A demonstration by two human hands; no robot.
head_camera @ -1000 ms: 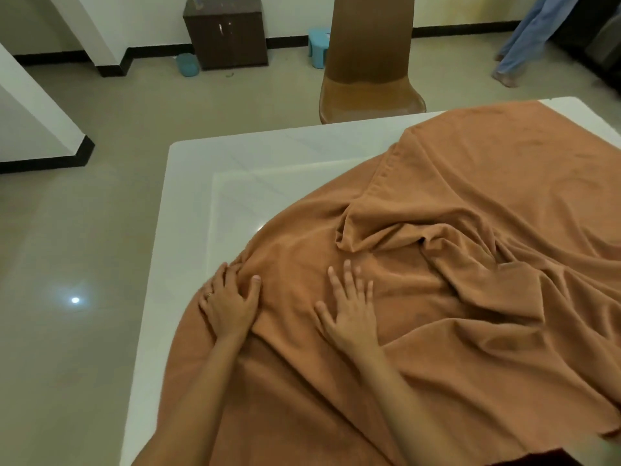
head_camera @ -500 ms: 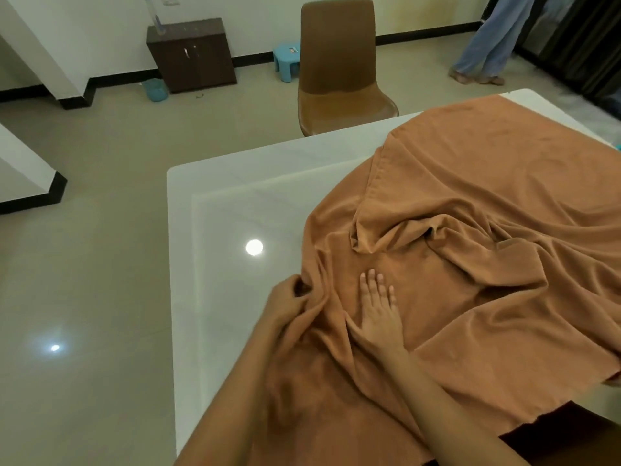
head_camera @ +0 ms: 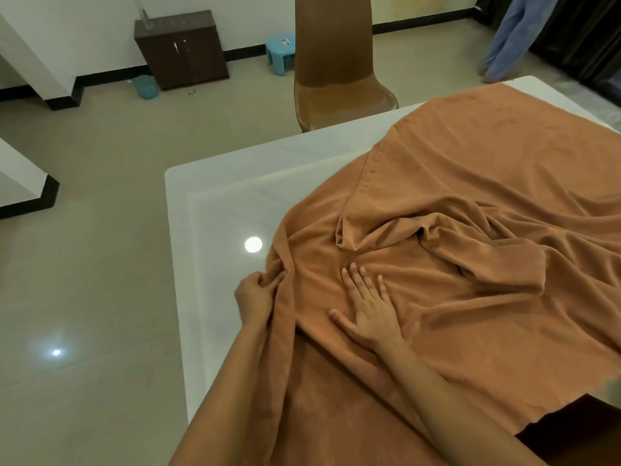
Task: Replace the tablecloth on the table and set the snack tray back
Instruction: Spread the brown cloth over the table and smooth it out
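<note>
no readable text, no labels, no brand marks, no numbers or signs anywhere in view

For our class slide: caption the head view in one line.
Left hand grips the orange tablecloth edge; right hand presses it flat on the white table.

The orange tablecloth runs off the right edge and covers much of the white table. The left hand has its fingertips buried in a fold. The chair loses its backrest top, and a standing person shows legs only.
</note>
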